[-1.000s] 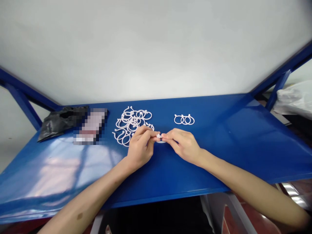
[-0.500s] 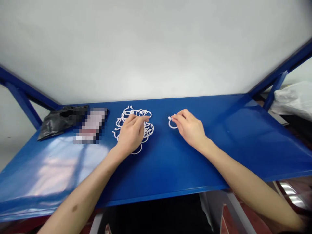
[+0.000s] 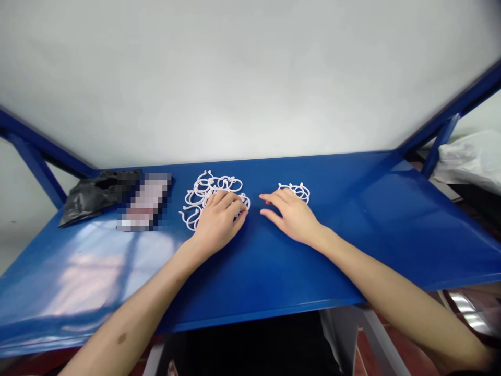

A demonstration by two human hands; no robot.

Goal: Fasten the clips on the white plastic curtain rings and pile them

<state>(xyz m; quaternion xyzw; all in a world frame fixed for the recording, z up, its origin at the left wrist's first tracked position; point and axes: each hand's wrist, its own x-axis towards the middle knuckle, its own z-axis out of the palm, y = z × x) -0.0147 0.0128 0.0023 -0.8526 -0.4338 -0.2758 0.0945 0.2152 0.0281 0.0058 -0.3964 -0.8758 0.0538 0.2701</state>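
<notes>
A pile of thin white rings with small knobbed ends, like shower curtain rings (image 3: 192, 197), lies on the blue table (image 3: 250, 271). My left hand (image 3: 219, 216) is over the right side of this pile, covering part of it. Its thumb and fingers are pinched together at a white ring (image 3: 246, 198). My right hand (image 3: 294, 214) is open, thumb and fingers apart, pointing left toward the pile with nothing between them. Just behind it lies a smaller group of white rings (image 3: 304, 192), partly hidden by the hand.
On the left of the table are a black plastic bag (image 3: 92, 196) and a blurred-out flat object (image 3: 146, 201). A pale wall (image 3: 250, 78) rises behind, with blue frame bars (image 3: 33, 156) at the sides. A white plastic bag (image 3: 469, 159) is at far right.
My right hand has let go of the ring it held, opened and shifted slightly left; rings now show behind it. My left hand has moved a little right and down, closing its fingertips at the pile.
</notes>
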